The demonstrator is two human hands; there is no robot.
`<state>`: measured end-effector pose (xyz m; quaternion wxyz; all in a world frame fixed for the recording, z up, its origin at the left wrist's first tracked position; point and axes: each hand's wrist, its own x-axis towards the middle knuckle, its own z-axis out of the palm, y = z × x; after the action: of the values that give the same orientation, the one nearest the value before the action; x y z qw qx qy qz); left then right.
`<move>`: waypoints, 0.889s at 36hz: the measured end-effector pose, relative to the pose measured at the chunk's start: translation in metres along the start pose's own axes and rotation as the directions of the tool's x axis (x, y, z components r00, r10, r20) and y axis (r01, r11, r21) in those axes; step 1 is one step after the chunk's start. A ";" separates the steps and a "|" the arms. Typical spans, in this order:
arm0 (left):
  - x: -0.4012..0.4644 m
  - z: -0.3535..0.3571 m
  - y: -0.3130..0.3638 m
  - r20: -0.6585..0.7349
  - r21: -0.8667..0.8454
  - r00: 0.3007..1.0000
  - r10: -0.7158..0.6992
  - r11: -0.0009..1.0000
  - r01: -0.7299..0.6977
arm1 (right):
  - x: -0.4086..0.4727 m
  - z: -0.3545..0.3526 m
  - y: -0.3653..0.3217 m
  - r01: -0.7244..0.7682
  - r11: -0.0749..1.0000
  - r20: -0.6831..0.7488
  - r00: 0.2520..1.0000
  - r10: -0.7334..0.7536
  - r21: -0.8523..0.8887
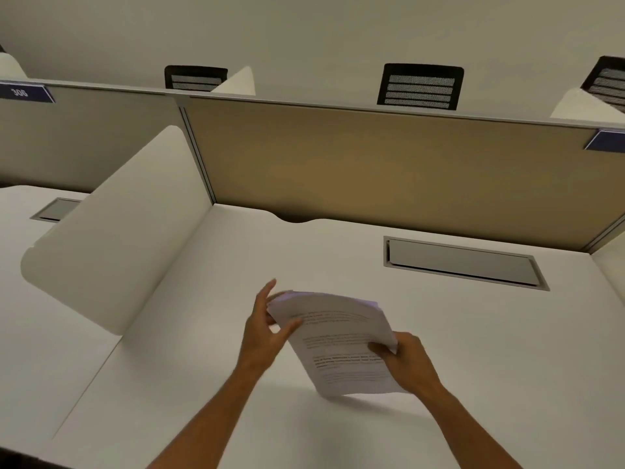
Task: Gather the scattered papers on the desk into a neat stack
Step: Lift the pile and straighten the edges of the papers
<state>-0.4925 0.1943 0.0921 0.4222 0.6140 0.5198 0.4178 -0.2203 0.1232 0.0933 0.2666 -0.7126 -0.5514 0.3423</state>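
Papers (341, 346) hang between your hands above the counter (473, 384), light, floppy, prone to slide. Right hand (407, 362) pinches the near corner; left hand (267, 330) loosely cups the far edge. Grip both sides.

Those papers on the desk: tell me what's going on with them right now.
A person is holding a bundle of printed papers in both bare hands above the white desk. The left hand cups the top left corner, and the right hand pinches the right edge. The sheets are tilted, bowed and slightly fanned at the top, so they are gathered but not yet squared. No loose sheets show elsewhere on the desk. A closed cable hatch sits beyond the papers to the right.
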 end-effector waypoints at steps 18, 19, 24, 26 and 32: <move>0.023 0.032 0.040 0.309 0.098 0.947 -0.091 0.993 0.064 | 0.018 -0.051 -0.032 0.064 0.894 0.139 0.990 -0.002 -0.444; 0.020 0.031 0.036 0.281 0.075 0.951 -0.126 0.991 0.109 | 0.018 -0.055 -0.025 0.043 0.897 0.163 0.986 0.033 -0.440; 0.006 0.019 0.002 0.158 -0.027 0.942 -0.296 0.952 0.304 | 0.012 -0.080 0.015 -0.033 0.974 0.255 0.963 0.091 -0.224; 0.001 0.015 -0.007 0.117 -0.058 0.931 -0.344 0.934 0.353 | 0.008 -0.085 0.026 -0.056 0.998 0.255 0.966 0.052 0.007; -0.009 0.015 -0.021 0.033 -0.193 0.902 -0.430 0.883 0.428 | -0.001 -0.064 0.048 -0.179 0.774 0.145 0.983 0.113 0.607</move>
<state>-0.4847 0.1862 0.0670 0.5597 0.4371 0.6013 0.3662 -0.1414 0.1099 0.0974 0.4295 -0.6088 -0.3647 0.5584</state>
